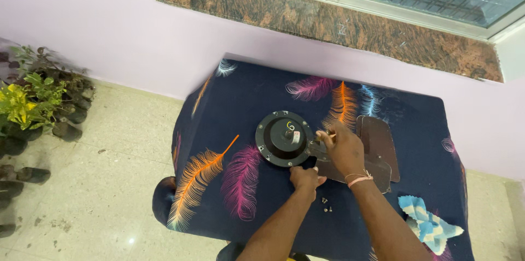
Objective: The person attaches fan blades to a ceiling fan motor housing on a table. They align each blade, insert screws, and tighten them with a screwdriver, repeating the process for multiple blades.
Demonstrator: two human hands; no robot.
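Observation:
A round black fan motor [284, 137] with a short yellow wire on its hub lies on a table covered by a dark blue cloth [229, 113] printed with coloured feathers. A dark brown fan blade [377, 143] lies to its right, joined at the motor's edge. My right hand [343, 149] is closed on a small tool at the spot where the blade meets the motor. My left hand [306, 178] presses on the near rim of the motor and the blade's bracket. A few small screws [326, 205] lie on the cloth just in front of my hands.
A blue and white rag [429, 228] lies at the table's right front corner. Potted plants [33, 102] stand on the tiled floor at the left. Behind the table a lilac wall rises to a brown stone window sill [328, 20].

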